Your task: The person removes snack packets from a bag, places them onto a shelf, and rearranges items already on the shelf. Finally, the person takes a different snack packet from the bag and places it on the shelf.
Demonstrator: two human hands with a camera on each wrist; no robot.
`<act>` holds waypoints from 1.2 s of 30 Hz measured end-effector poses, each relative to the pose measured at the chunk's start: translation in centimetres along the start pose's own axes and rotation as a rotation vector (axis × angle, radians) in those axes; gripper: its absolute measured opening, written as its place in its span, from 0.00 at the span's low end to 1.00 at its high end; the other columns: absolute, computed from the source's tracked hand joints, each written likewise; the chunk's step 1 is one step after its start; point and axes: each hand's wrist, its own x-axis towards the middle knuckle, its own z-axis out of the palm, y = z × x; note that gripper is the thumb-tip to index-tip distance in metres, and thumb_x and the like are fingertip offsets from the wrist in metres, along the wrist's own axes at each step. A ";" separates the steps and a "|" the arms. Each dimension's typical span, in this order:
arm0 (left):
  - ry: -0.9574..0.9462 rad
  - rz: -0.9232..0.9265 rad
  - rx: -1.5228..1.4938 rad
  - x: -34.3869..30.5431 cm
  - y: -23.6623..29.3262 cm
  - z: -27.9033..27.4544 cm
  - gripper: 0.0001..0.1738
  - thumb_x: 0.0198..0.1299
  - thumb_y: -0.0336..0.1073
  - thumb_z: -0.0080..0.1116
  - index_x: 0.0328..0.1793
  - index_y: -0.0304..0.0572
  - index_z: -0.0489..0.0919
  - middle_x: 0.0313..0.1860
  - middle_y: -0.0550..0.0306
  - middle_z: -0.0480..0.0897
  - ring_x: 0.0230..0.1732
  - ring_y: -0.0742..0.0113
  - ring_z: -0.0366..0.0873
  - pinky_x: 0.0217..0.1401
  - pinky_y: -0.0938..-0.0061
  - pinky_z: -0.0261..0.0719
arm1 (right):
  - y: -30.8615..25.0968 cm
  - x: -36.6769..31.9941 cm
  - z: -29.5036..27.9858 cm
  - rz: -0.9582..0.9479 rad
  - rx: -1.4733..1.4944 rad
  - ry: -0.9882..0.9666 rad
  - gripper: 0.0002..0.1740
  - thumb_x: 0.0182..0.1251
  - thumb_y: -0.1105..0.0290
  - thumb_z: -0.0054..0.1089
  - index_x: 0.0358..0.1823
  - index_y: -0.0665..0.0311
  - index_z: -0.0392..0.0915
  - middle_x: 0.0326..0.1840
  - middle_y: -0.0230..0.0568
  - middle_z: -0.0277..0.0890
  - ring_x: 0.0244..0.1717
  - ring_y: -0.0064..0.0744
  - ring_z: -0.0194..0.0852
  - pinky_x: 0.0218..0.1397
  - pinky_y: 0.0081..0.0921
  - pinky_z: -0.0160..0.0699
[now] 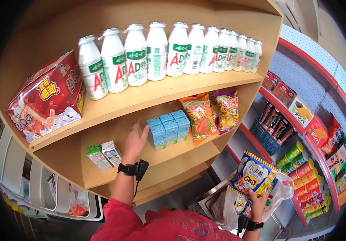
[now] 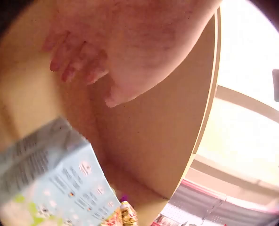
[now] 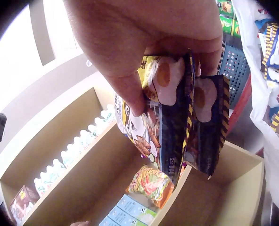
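Observation:
My left hand (image 1: 135, 140) reaches over the middle shelf, just left of a block of light-blue drink cartons (image 1: 168, 129). In the left wrist view its fingers (image 2: 69, 59) are loosely bent with nothing between them, and a blue carton (image 2: 59, 176) stands below. My right hand (image 1: 258, 203) pinches blue-and-yellow snack bags (image 1: 251, 174) with a raccoon-like face on the front. Two of these bags show between thumb and fingers in the right wrist view. A white plastic bag (image 1: 279, 193) with more such packs lies behind this hand.
White milk-drink bottles (image 1: 136, 60) line the upper shelf beside a red box (image 1: 52, 96). Orange noodle-snack bags (image 1: 199, 116) stand right of the cartons, small green and white boxes (image 1: 99, 156) to the left. A red-edged rack (image 1: 301, 132) with a blue basket (image 1: 264, 136) rises at right.

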 end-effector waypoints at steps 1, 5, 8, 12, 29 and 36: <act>-0.008 0.107 0.183 -0.5 2.1 -2.4 0.25 0.60 0.45 0.52 0.56 0.31 0.72 0.52 0.36 0.75 0.55 0.44 0.71 0.59 0.63 0.68 | -0.2 0.0 0.2 0.012 0.001 0.000 0.13 0.54 0.77 0.64 0.41 0.70 0.74 0.37 0.37 0.79 0.34 0.23 0.76 0.39 0.19 0.75; -0.050 0.115 0.588 -1.2 2.7 -8.1 0.23 0.51 0.43 0.61 0.49 0.35 0.77 0.45 0.42 0.79 0.53 0.48 0.73 0.60 0.56 0.64 | -0.5 0.2 0.7 -0.037 -0.008 -0.048 0.13 0.55 0.78 0.63 0.42 0.70 0.75 0.37 0.37 0.79 0.34 0.23 0.76 0.40 0.19 0.75; -0.127 0.083 0.813 -2.5 1.7 -10.9 0.26 0.46 0.47 0.64 0.49 0.40 0.78 0.43 0.46 0.80 0.54 0.52 0.72 0.63 0.45 0.58 | 0.1 0.6 0.9 -0.051 0.009 -0.089 0.14 0.56 0.78 0.62 0.45 0.70 0.74 0.39 0.36 0.79 0.36 0.23 0.77 0.41 0.19 0.75; -0.201 0.096 0.883 -3.2 -0.2 -12.6 0.26 0.39 0.44 0.67 0.48 0.46 0.79 0.41 0.52 0.80 0.54 0.56 0.72 0.62 0.33 0.53 | 0.7 1.1 1.0 -0.043 -0.002 -0.101 0.15 0.56 0.78 0.61 0.46 0.69 0.74 0.40 0.35 0.78 0.37 0.23 0.77 0.42 0.19 0.75; -0.396 0.109 0.348 0.2 2.3 -4.4 0.39 0.39 0.33 0.67 0.63 0.42 0.67 0.48 0.40 0.78 0.50 0.44 0.75 0.51 0.61 0.74 | -0.4 0.0 0.2 -0.012 0.028 -0.020 0.12 0.55 0.78 0.63 0.41 0.70 0.75 0.37 0.36 0.79 0.34 0.22 0.77 0.39 0.19 0.76; -0.393 0.127 0.311 0.6 2.4 -2.8 0.43 0.40 0.35 0.67 0.67 0.48 0.62 0.47 0.41 0.78 0.49 0.45 0.76 0.50 0.61 0.75 | 0.3 -0.1 -0.6 -0.021 -0.021 0.000 0.13 0.55 0.77 0.64 0.41 0.69 0.74 0.36 0.37 0.79 0.34 0.23 0.77 0.38 0.18 0.75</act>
